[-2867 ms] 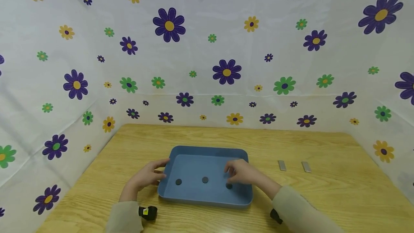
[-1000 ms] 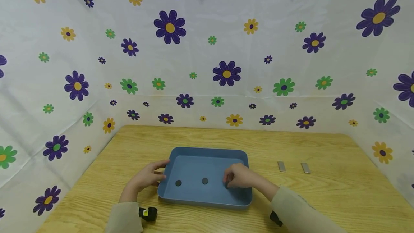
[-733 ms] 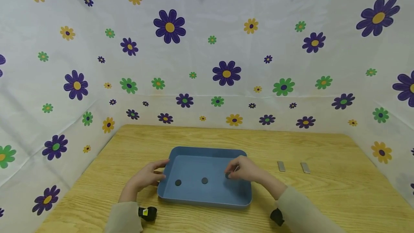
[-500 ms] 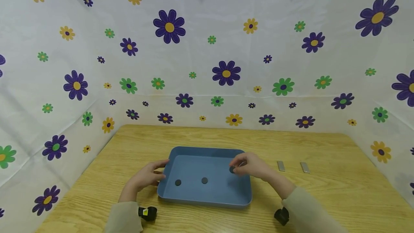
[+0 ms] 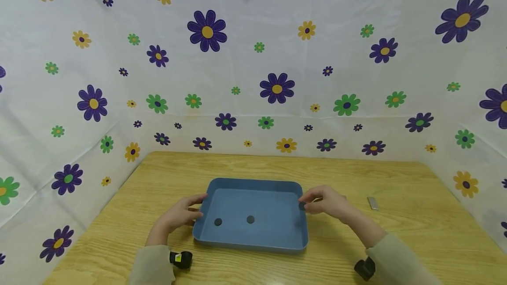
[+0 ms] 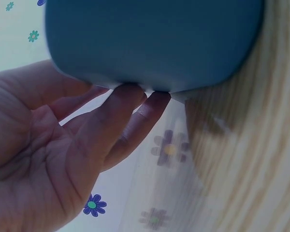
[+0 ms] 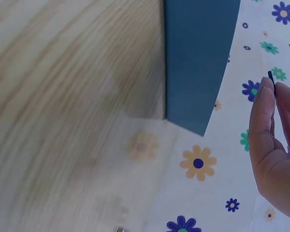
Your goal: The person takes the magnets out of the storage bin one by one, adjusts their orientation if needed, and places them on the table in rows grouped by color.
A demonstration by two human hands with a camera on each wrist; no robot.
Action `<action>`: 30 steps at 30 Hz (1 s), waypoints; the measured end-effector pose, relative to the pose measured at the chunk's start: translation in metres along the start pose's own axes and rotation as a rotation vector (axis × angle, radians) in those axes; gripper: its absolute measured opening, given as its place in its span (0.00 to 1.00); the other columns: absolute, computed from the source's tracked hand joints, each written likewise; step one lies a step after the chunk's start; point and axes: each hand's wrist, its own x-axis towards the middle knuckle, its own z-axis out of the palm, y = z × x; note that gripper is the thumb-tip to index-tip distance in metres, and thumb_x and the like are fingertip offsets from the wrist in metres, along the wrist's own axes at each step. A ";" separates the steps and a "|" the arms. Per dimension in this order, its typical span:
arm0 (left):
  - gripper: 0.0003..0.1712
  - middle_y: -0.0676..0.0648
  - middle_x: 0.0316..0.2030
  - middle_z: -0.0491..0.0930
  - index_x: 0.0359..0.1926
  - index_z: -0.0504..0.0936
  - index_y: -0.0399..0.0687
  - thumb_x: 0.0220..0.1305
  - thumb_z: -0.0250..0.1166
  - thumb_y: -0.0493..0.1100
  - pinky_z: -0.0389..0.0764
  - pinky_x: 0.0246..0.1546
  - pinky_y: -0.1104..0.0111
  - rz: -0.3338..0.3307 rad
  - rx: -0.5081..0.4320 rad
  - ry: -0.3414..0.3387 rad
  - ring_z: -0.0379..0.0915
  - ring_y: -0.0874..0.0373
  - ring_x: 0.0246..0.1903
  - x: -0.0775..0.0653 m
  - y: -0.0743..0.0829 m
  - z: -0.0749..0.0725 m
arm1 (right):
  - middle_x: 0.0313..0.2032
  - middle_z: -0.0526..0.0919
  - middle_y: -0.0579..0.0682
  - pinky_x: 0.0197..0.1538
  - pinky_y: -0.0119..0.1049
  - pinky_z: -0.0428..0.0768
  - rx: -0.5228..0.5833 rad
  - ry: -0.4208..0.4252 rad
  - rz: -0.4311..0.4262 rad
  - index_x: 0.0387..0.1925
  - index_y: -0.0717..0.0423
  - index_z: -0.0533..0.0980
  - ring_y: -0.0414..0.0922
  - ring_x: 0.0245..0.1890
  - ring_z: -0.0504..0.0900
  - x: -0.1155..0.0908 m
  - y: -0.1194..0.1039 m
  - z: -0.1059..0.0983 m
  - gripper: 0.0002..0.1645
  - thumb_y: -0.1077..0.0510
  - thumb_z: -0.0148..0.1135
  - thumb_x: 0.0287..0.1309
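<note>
A blue rectangular tray [image 5: 253, 201] lies on the table. Between thumb and fingertips, my right hand [image 5: 332, 202] pinches a small dark round disc [image 5: 302, 206] at the tray's right rim. The right wrist view shows the disc [image 7: 271, 77] edge-on, above the level of the tray wall [image 7: 198, 58]. My left hand [image 5: 179, 213] touches the tray's left side with its fingertips; in the left wrist view, fingers [image 6: 128, 104] meet the outer wall [image 6: 154, 43]. Two similar dark discs lie in the tray, one at left [image 5: 218, 222] and one near the middle [image 5: 251, 219].
A small grey rectangular piece [image 5: 372, 203] lies on the wooden table [image 5: 416, 232] to the right. Another grey piece [image 5: 344, 197] is mostly hidden behind my right hand. A flower-printed white sheet [image 5: 245, 65] hangs at the back and sides.
My right hand has picked up the rightmost disc from the tray floor and carried it up and right to the tray's right rim. My left hand has stayed in place.
</note>
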 end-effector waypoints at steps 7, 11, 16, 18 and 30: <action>0.33 0.30 0.61 0.53 0.64 0.55 0.35 0.58 0.54 0.30 0.75 0.38 0.55 0.001 0.004 0.002 0.59 0.34 0.53 0.001 0.000 0.000 | 0.33 0.77 0.55 0.38 0.41 0.78 -0.020 0.010 0.015 0.41 0.76 0.72 0.49 0.34 0.79 -0.016 0.013 -0.013 0.16 0.66 0.56 0.53; 0.33 0.30 0.61 0.53 0.64 0.55 0.36 0.58 0.54 0.31 0.75 0.38 0.55 0.000 0.011 0.000 0.59 0.34 0.54 0.000 0.000 0.000 | 0.32 0.76 0.55 0.37 0.41 0.78 -0.006 0.023 0.030 0.42 0.77 0.72 0.49 0.34 0.79 -0.024 0.018 -0.020 0.17 0.66 0.56 0.53; 0.33 0.29 0.61 0.52 0.64 0.55 0.35 0.58 0.54 0.30 0.75 0.38 0.55 0.001 0.007 0.004 0.58 0.33 0.54 -0.001 0.001 -0.001 | 0.32 0.76 0.55 0.38 0.42 0.77 -0.010 0.032 0.047 0.43 0.77 0.71 0.52 0.35 0.78 -0.029 0.020 -0.026 0.17 0.66 0.55 0.54; 0.33 0.29 0.61 0.53 0.64 0.55 0.35 0.58 0.54 0.30 0.75 0.39 0.55 0.003 0.009 0.006 0.59 0.34 0.54 -0.002 0.002 -0.001 | 0.32 0.76 0.55 0.38 0.42 0.77 -0.012 0.035 0.055 0.42 0.77 0.71 0.52 0.35 0.78 -0.031 0.021 -0.027 0.17 0.66 0.55 0.54; 0.33 0.29 0.61 0.53 0.64 0.55 0.34 0.58 0.54 0.30 0.75 0.38 0.55 0.001 0.007 -0.001 0.60 0.34 0.53 -0.001 0.002 0.000 | 0.27 0.77 0.53 0.28 0.40 0.77 -0.057 0.047 0.072 0.37 0.75 0.74 0.48 0.26 0.76 -0.031 0.035 -0.023 0.11 0.70 0.54 0.51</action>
